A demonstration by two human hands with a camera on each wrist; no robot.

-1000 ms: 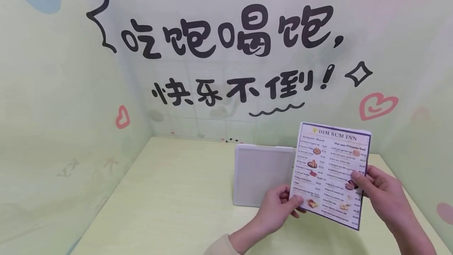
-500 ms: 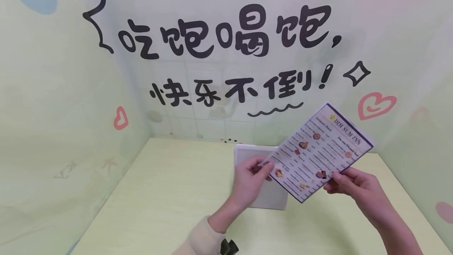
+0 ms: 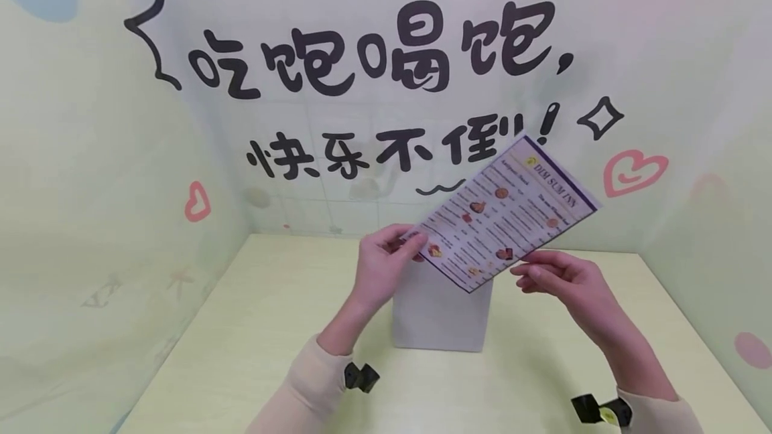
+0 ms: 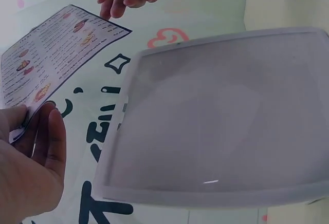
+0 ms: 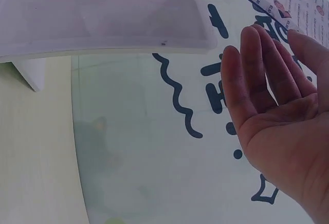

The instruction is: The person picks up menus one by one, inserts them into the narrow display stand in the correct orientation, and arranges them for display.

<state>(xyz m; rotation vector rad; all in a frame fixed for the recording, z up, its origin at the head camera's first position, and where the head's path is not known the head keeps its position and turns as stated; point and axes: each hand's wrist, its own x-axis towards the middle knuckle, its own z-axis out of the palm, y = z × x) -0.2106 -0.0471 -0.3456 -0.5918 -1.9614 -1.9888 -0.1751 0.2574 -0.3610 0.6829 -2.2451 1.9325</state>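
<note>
A printed "DIM SUM INN" menu sheet (image 3: 500,213) is held up slantwise, its print facing the head camera. My left hand (image 3: 382,266) pinches its lower-left corner between thumb and fingers. Close to the lower-right edge is my right hand (image 3: 569,286), its fingers relaxed and loosely bent; in the right wrist view the thumb stands apart from the fingers, with nothing between. Behind and below the sheet, a grey panel with a pale raised border (image 3: 440,320) stands upright on the table, its top covered by the sheet and left hand. The right wrist view shows a white prop (image 5: 31,74) beneath this panel.
The pale wooden tabletop (image 3: 271,327) runs back to a printed wall (image 3: 338,193) with large black characters and pink hearts. Side walls close in the table left and right. Small black devices sit at the left cuff (image 3: 362,377) and right cuff (image 3: 603,411).
The menu sheet has tilted from near upright to a slant and moved up and left with both hands. My right hand has let go of its edge, the thumb coming off the printed side.
</note>
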